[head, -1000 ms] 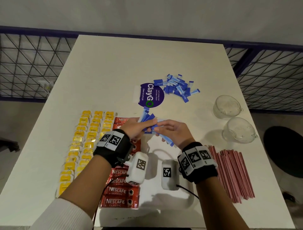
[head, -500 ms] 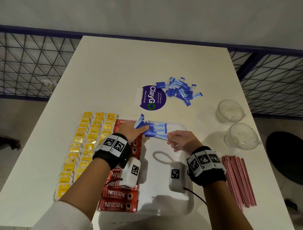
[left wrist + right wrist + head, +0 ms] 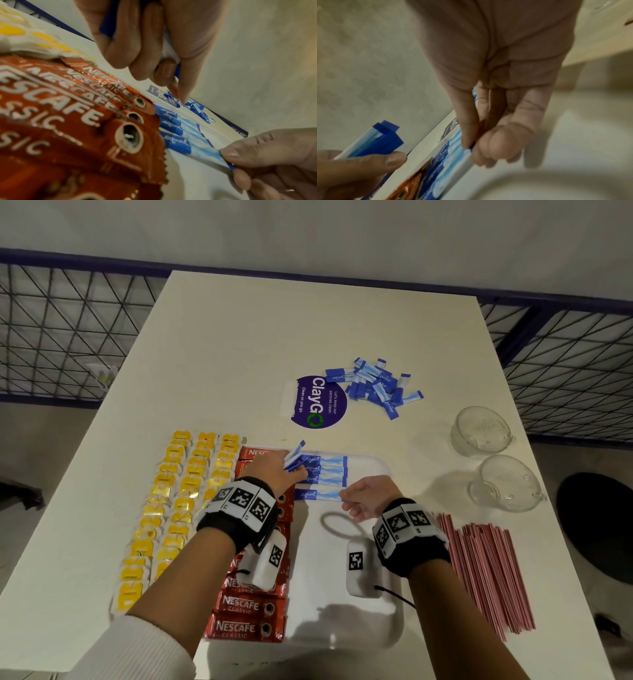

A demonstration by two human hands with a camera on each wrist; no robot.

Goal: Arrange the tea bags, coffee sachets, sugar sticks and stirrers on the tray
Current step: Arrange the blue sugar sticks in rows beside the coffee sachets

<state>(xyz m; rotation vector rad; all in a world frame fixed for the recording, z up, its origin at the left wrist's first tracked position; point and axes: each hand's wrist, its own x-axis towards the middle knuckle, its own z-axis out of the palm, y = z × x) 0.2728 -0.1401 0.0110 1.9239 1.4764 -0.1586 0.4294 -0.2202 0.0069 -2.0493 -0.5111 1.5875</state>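
The right hand (image 3: 368, 496) pinches the sugar stick (image 3: 317, 494) by its right end (light, limp paper, probably best held there), while the left hand (image 3: 274, 470) grips spare sticks (image 3: 294, 457).

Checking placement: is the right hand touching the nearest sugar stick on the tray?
Touching: the left wrist view shows the right hand pinching the stick at its end.

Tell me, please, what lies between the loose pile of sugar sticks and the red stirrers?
In the head view, two clear glass cups stand between the sugar pile and the stirrers.
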